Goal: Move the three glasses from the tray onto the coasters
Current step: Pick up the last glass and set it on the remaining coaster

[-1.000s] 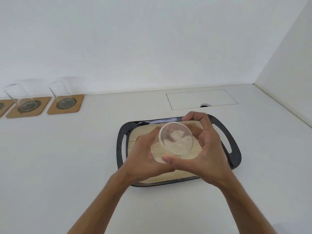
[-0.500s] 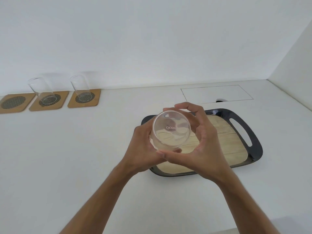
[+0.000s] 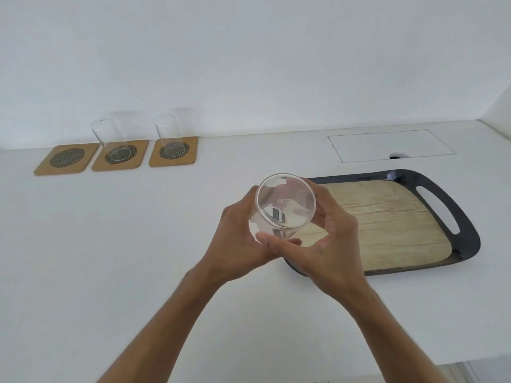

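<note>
A clear glass (image 3: 283,203) is held in the air between both hands, over the left end of the tray. My left hand (image 3: 237,244) wraps its left side and my right hand (image 3: 334,241) its right side. The black tray (image 3: 442,186) with a wood-look floor has nothing standing on it. Three cork coasters lie in a row at the back left. The left coaster (image 3: 66,159) is bare. A glass (image 3: 110,139) stands on the middle coaster (image 3: 119,156), and another glass (image 3: 168,134) stands on the right coaster (image 3: 174,152).
The white counter meets a white wall behind the coasters. A rectangular outline (image 3: 387,145) with a small notch is set in the counter behind the tray. The counter's front edge shows at the bottom right.
The glass and both hands have shifted left off the tray's middle toward its left end. The view has panned left, bringing the bare left coaster into sight.
</note>
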Demonstrator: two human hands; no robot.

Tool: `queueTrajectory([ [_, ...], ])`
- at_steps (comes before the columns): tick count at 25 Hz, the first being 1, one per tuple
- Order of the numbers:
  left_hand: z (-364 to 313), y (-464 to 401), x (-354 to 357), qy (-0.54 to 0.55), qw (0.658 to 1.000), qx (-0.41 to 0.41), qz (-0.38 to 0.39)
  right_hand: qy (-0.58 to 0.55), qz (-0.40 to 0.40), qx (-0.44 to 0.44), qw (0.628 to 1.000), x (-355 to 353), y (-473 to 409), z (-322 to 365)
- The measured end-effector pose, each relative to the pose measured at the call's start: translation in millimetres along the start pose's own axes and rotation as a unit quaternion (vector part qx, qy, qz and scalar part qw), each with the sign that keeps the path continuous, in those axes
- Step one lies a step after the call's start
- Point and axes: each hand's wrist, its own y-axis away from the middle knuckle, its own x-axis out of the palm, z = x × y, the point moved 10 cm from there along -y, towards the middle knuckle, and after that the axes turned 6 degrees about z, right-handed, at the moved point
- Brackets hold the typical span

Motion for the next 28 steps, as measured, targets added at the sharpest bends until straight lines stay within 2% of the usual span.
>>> queueTrajectory([
  [3,1.9,0.7,-3.0,-0.021,1.000,0.001,0.010,-0.009,0.034,-0.008,0.999,4.6,-7.0,-1.7],
  [10,28.6,16.1,-9.2,-0.031,0.997,-0.066,-0.039,-0.024,0.143,0.031,0.989,31.8,-18.4,-29.9],
  [15,59.8,46.3,-31.9,-0.051,0.990,-0.114,-0.072,-0.034,0.201,0.060,0.977,76.4,-13.1,-49.7],
  [23,123.1,98.7,-153.5,-0.046,0.976,-0.174,-0.120,-0.051,0.232,0.084,0.968,216.8,-36.5,-52.7],
  [28,154.7,121.5,-247.0,-0.067,0.972,-0.176,-0.141,-0.058,0.244,0.090,0.964,317.1,-63.2,-42.3],
])
